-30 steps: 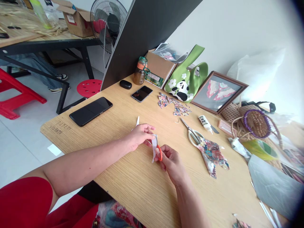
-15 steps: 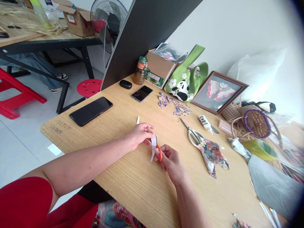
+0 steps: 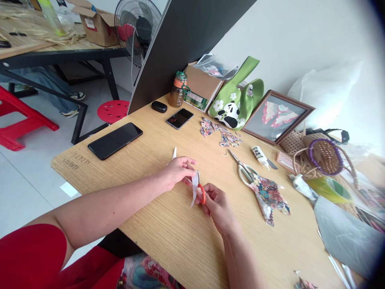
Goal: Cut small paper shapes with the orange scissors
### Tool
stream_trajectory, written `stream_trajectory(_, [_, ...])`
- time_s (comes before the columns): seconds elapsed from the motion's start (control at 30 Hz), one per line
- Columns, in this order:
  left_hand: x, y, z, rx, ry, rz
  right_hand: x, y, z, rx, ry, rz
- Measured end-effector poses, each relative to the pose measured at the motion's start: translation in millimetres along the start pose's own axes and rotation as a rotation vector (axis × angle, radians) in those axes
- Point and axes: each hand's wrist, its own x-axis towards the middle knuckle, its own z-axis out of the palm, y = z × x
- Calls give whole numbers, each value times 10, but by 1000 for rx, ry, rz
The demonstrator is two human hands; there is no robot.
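Observation:
My left hand pinches the top of a narrow white paper strip just above the wooden table. My right hand is closed round small orange-handled scissors, whose blades meet the strip near my left fingertips. The strip hangs down between both hands. A white sliver lies on the table just beyond my left hand.
Large scissors lie beside floral fabric, with more floral scraps and a glue bottle behind. Two phones lie at the left. A panda bag, framed picture, box, bottle and baskets line the back.
The lower end of the paper strip has swung slightly to the left. Both hands stay almost where they were.

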Motion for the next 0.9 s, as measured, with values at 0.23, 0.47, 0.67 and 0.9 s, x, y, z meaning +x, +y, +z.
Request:
stream_trajectory(0.23, [-13,7,7,16,0,-5,19,43,-14,2,-5,-6])
stream_trajectory(0.47, [-17,11,12,14,6,-4,3,17,-5,-1,-11,-6])
stream_trajectory(0.67, [-8,-9,-4,8,-8,5,-3,-8,3,-5,-3,-2])
stream_trajectory(0.9, [4,-20,-16,-18,6,11,11,9,9,-5,6,-9])
